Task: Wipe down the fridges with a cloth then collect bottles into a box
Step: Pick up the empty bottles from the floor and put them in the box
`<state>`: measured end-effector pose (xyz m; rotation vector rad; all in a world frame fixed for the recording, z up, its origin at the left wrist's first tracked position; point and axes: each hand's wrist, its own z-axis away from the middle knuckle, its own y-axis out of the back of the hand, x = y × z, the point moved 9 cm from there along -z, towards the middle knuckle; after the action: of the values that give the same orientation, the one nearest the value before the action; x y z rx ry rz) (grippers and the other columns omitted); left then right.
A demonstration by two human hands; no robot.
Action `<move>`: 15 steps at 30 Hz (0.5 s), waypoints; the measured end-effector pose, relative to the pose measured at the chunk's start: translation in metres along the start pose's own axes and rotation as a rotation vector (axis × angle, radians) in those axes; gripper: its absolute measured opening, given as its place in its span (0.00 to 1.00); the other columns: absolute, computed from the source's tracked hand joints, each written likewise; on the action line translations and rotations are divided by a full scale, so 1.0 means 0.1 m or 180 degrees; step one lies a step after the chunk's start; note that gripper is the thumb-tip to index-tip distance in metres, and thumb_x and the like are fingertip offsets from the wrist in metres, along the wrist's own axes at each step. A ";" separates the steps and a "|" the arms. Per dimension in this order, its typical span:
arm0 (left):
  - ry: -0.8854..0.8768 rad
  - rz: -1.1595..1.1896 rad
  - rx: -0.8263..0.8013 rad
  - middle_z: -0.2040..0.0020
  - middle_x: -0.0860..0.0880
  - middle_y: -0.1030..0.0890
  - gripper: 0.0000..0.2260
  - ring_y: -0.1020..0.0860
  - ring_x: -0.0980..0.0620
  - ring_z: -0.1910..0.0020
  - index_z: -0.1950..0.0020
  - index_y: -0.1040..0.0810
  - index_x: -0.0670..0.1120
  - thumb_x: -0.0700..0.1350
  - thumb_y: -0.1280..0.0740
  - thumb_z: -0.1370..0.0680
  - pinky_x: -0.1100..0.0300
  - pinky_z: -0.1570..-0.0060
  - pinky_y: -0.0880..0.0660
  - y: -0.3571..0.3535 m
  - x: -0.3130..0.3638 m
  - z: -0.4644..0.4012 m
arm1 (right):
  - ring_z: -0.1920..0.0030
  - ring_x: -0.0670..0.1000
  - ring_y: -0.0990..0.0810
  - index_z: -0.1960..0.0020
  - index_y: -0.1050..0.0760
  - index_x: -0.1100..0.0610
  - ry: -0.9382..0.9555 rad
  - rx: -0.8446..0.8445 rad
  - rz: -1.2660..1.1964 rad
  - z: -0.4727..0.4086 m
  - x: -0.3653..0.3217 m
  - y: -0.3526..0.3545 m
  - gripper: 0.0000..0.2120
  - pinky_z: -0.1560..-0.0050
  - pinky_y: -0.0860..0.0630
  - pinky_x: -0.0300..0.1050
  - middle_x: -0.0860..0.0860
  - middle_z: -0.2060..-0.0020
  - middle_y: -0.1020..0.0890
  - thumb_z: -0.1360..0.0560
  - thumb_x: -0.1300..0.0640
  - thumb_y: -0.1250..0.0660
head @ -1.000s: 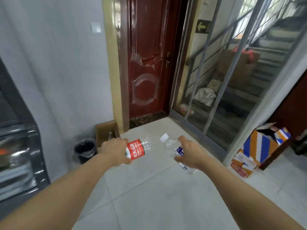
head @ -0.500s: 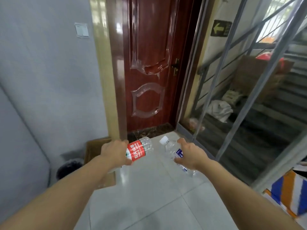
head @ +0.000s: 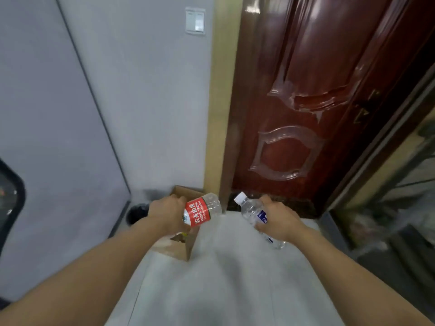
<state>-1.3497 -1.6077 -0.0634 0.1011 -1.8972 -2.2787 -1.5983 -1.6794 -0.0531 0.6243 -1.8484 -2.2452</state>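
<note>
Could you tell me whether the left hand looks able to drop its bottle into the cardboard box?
Probably yes: the left hand holds the red-label bottle right above the open cardboard box, with nothing visible between them.

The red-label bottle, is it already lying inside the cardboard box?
No, the left hand holds the red-label bottle above the cardboard box.

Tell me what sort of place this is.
Probably an indoor entrance hall or lobby of a building: a glossy red-brown door in a yellow frame, a wall light switch, pale floor tiles, and a cardboard box beside a dark bin in the corner.
</note>
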 end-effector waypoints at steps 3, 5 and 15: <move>0.0253 0.0085 -0.0033 0.46 0.53 0.22 0.33 0.23 0.51 0.48 0.38 0.31 0.54 0.65 0.27 0.38 0.59 0.57 0.30 -0.09 -0.21 -0.39 | 0.53 0.57 0.21 0.43 0.36 0.54 0.0261 -0.0091 0.0016 -0.59 -0.10 -0.02 0.22 0.60 0.28 0.46 0.52 0.53 0.22 0.30 0.47 0.32; 0.0400 0.0173 0.0002 0.45 0.54 0.22 0.33 0.23 0.52 0.47 0.38 0.31 0.54 0.65 0.27 0.39 0.60 0.58 0.31 -0.13 -0.35 -0.70 | 0.53 0.57 0.21 0.43 0.36 0.54 0.0419 -0.0132 0.0081 -1.00 -0.18 -0.04 0.22 0.61 0.29 0.46 0.52 0.53 0.22 0.30 0.46 0.32; 0.1196 0.0726 -0.0158 0.49 0.55 0.22 0.34 0.24 0.55 0.54 0.37 0.32 0.56 0.66 0.28 0.39 0.60 0.58 0.28 -0.41 -1.22 -1.99 | 0.50 0.58 0.21 0.40 0.36 0.53 0.0923 -0.0604 0.0320 -2.98 -0.66 -0.24 0.23 0.58 0.28 0.46 0.53 0.50 0.21 0.30 0.47 0.33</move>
<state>-1.2013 -1.7723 -0.1481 0.2704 -1.5737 -1.9888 -1.4108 -1.9158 -0.1056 0.7579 -1.4776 -2.1035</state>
